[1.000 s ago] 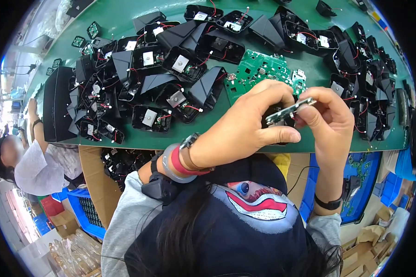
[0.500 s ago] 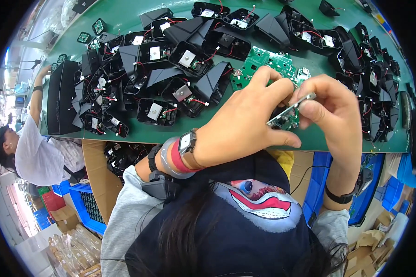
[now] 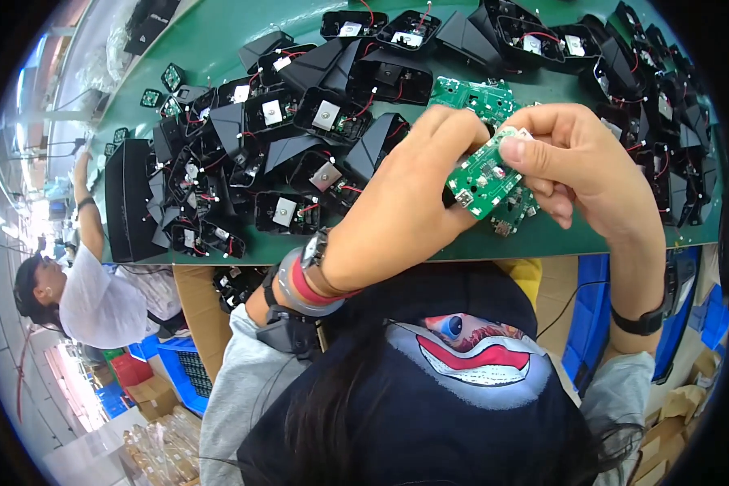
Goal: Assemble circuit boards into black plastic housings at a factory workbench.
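Between my hands is a small green circuit board [image 3: 484,180] with a metal port near its lower left end, its component side turned up. My right hand [image 3: 579,158] pinches its upper right end between thumb and bent index finger. From the other side my left hand [image 3: 409,190] closes on the board's left edge; its fingertips are partly hidden behind it. Beneath and beyond lie more green circuit boards [image 3: 462,93] on the table, one of them [image 3: 512,212] just below the held one.
Black plastic housings [image 3: 328,113] with red wires and silver blocks crowd the green table [image 3: 243,40] left, far and right. A black box [image 3: 130,198] stands at the left. Another person [image 3: 97,300] reaches over the table there. Blue bins [image 3: 587,324] stand below the front edge.
The held circuit board has turned from edge-on to face-up, showing its components. My right hand has shifted slightly right, and the whole view has swung a little.
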The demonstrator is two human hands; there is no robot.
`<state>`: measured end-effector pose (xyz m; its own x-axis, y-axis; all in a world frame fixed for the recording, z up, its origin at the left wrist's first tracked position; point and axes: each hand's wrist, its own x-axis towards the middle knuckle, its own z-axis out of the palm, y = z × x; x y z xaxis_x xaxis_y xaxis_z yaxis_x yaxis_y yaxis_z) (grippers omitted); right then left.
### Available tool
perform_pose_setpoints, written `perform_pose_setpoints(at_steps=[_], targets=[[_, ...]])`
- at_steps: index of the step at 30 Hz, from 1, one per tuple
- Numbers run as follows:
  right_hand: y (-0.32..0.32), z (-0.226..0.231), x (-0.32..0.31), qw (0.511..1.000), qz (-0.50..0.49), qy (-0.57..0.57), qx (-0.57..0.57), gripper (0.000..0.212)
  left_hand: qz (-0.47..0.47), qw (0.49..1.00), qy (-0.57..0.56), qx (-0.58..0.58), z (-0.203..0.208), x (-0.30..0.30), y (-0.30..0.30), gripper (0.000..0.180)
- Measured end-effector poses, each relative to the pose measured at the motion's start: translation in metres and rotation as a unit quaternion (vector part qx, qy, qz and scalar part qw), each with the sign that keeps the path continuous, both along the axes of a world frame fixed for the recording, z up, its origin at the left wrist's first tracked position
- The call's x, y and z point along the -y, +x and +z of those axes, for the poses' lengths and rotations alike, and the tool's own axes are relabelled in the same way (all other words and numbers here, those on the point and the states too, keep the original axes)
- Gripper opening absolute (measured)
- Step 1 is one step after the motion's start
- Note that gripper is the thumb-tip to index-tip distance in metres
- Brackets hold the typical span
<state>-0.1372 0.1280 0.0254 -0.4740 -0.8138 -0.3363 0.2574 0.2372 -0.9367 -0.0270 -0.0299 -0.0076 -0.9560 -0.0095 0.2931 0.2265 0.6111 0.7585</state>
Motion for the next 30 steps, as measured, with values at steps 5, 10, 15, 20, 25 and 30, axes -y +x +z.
perform_pose_setpoints(at_steps=[5,10,15,20,25,30], targets=[[-0.005,-0.001,0.002,0.999,-0.001,-0.009,0.035,0.027,0.013,1.000,-0.023,-0.012,0.000,0.000,-0.007,0.041],[-0.015,-0.004,0.000,0.994,0.078,-0.028,-0.073,0.022,-0.122,0.956,0.223,0.147,0.002,0.010,-0.002,0.073],[-0.003,-0.003,0.007,0.980,0.062,-0.022,-0.186,0.032,-0.191,0.959,0.163,0.131,-0.001,0.021,-0.003,0.107],[0.003,0.000,0.008,0.950,0.000,0.048,-0.309,0.031,-0.162,0.871,0.403,0.230,0.004,0.009,-0.004,0.067],[0.021,-0.019,0.006,0.947,-0.056,0.041,-0.315,0.030,-0.089,0.880,0.384,0.264,0.010,0.007,-0.004,0.050],[0.020,-0.024,0.012,0.954,-0.115,-0.016,-0.276,0.027,-0.108,0.945,0.264,0.159,0.006,0.013,-0.005,0.047]])
